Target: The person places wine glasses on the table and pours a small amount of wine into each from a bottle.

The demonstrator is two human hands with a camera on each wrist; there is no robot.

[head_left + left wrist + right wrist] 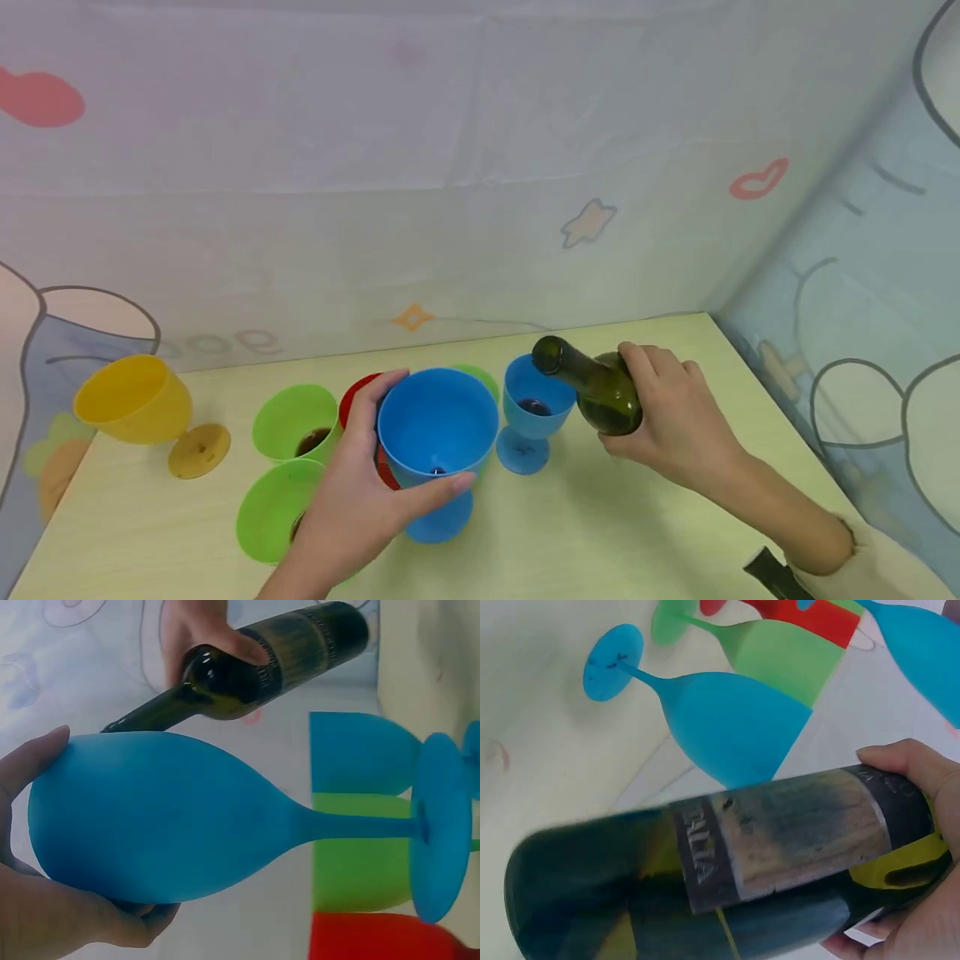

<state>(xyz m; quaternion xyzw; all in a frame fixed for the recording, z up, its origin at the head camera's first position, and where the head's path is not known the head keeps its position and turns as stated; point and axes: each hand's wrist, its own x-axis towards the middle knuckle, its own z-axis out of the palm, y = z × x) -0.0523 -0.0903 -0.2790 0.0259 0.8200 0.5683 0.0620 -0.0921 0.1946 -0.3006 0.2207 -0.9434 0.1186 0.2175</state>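
Observation:
My left hand (360,483) grips a blue goblet (438,425) round its bowl, lifted above the table; a small dark spot of liquid shows at its bottom. In the left wrist view the goblet (165,817) stands upright, its stem and foot bare below the hand. My right hand (671,412) holds a dark green wine bottle (611,396) round its shoulder, tilted with the mouth pointing left toward the held goblet. In the right wrist view the label of the bottle (795,836) faces the camera. Behind the bottle neck stands a second blue goblet (536,400) with dark liquid inside.
Two green goblets (292,417) with dark liquid stand left of my left hand. A red goblet (352,400) and another green goblet (480,377) are partly hidden behind the held one. At the table's left stands a yellow goblet (135,404). A printed cloth (337,250) hangs behind the table.

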